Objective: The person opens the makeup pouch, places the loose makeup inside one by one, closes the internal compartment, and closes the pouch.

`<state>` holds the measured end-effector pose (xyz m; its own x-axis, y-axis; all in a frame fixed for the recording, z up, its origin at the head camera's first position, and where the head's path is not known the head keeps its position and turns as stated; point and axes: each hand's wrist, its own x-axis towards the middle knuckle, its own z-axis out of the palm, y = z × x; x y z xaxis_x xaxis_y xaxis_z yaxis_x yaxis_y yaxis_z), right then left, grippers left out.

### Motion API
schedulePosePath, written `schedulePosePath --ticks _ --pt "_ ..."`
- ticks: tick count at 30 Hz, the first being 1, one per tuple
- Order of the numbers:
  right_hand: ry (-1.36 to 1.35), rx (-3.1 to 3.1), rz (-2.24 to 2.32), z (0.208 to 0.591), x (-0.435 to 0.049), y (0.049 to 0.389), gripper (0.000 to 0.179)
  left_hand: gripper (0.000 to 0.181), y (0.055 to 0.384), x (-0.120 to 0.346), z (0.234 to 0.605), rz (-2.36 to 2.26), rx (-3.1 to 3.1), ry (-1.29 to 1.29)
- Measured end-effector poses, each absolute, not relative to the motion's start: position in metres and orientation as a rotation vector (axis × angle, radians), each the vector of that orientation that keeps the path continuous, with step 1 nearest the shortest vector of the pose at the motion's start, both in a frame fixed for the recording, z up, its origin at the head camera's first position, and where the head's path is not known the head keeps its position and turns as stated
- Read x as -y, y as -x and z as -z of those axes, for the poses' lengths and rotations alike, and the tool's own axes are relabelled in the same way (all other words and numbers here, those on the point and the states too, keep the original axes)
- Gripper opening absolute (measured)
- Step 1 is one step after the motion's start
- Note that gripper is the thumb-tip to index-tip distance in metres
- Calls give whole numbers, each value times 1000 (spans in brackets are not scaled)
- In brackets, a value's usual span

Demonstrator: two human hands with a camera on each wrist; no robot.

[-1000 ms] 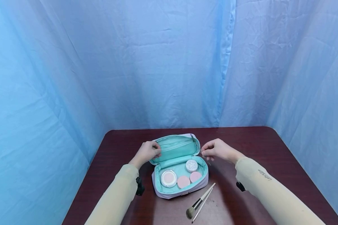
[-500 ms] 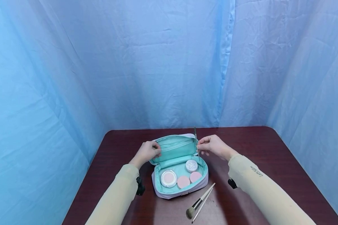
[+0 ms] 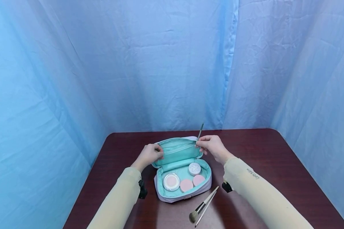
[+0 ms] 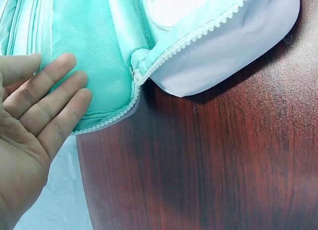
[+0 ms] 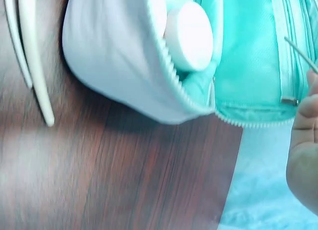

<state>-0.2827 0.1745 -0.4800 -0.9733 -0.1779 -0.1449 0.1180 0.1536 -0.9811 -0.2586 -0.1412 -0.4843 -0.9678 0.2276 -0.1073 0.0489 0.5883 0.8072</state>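
A makeup bag (image 3: 186, 198), lilac outside and mint green inside, lies unzipped with its lid (image 3: 179, 153) tipped back. At the lid's left side, my left hand (image 3: 151, 154) pinches the edge of the inner pocket between thumb and forefinger; its other fingers (image 4: 54, 115) stretch loosely over the mesh. My right hand (image 3: 215, 147) pinches a slim green stick (image 3: 200, 131) at the lid's right side. Its upper end rises above the lid, and its thin lower tip (image 5: 295, 47) lies over the pocket in the right wrist view. The stick's middle is hidden by fingers.
Inside the bag sit a round compact (image 3: 171, 182), a silvery round case (image 3: 194, 169) and two pink-lidded jars (image 3: 186, 185). In front of the bag, a fluffy makeup brush (image 3: 200, 208) and a thinner brush (image 3: 205, 210) lie on the dark wooden table (image 3: 261, 152). Blue curtains (image 3: 172, 63) surround it.
My right hand has moved left and slightly up to the lid, turning the stick upright and then tilting its top to the right. My left hand stays at the pocket.
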Motion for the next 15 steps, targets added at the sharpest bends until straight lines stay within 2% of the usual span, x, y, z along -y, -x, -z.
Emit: schedulePosePath --ticks 15 --pt "-55 -2140 2086 475 -148 279 28 20 257 140 480 -1321 -2627 -256"
